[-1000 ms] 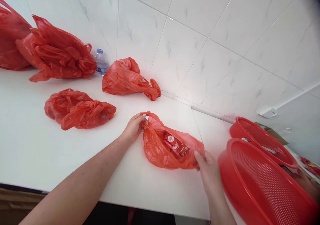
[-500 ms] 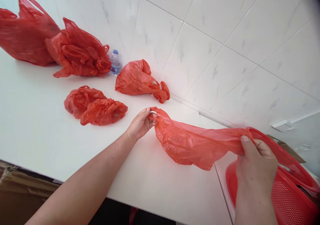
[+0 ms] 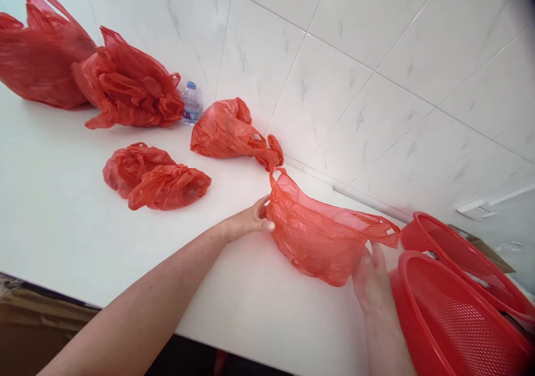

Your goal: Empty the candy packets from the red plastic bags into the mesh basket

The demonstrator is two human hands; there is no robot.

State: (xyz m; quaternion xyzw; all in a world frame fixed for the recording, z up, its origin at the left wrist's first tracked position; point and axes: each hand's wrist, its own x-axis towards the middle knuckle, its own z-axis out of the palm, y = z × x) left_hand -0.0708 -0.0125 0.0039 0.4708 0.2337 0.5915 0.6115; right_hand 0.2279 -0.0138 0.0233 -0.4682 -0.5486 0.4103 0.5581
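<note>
A thin red plastic bag (image 3: 313, 237) rests on the white table in front of me, its handles loose and its mouth slack. My left hand (image 3: 257, 218) is at its left side, thumb and fingers apart, touching the plastic. At the lower right side is my right hand (image 3: 371, 276), fingers stretched up against the bag and partly hidden by it; the hand is slightly blurred. What the bag contains cannot be made out through the plastic.
Two red perforated baskets (image 3: 455, 309) stand at the right. Crumpled red bags (image 3: 156, 178) lie on the left of the table (image 3: 50, 198). Along the tiled wall are another red bag (image 3: 221, 131), a water bottle (image 3: 191, 104) and larger bags (image 3: 129, 92).
Both hands have let go of the stretched bag handles. The left hand has shifted right and down to the bag's side; the right has moved left, away from the baskets, and the bag has slackened.
</note>
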